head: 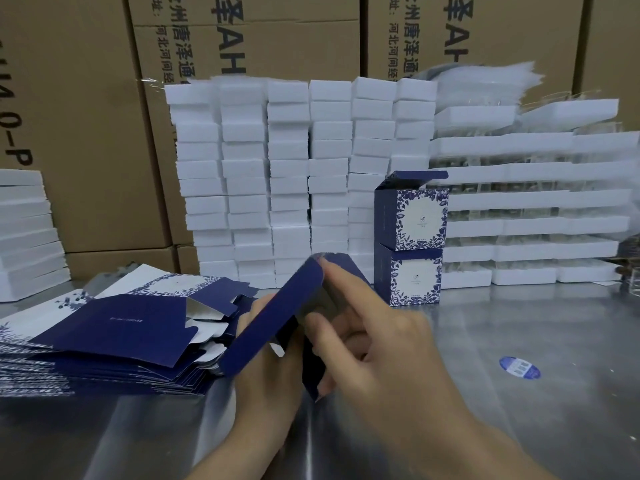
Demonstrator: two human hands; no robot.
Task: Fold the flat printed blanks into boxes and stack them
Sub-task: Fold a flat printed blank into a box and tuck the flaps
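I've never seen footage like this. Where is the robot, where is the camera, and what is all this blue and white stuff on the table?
There is no robot here: a person works with bare hands, and the single picture comes from a camera worn on their head, looking forward and down. The left hand and right hand both hold a half-folded blank, a navy printed card being bent into a box. To the left lies a pile of flat blanks waiting their turn. Beyond the hands stand two finished boxes, one on the other, the top one's lid open. All rest on a shiny metal table. At the back are stacks of white blocks and brown cartons.
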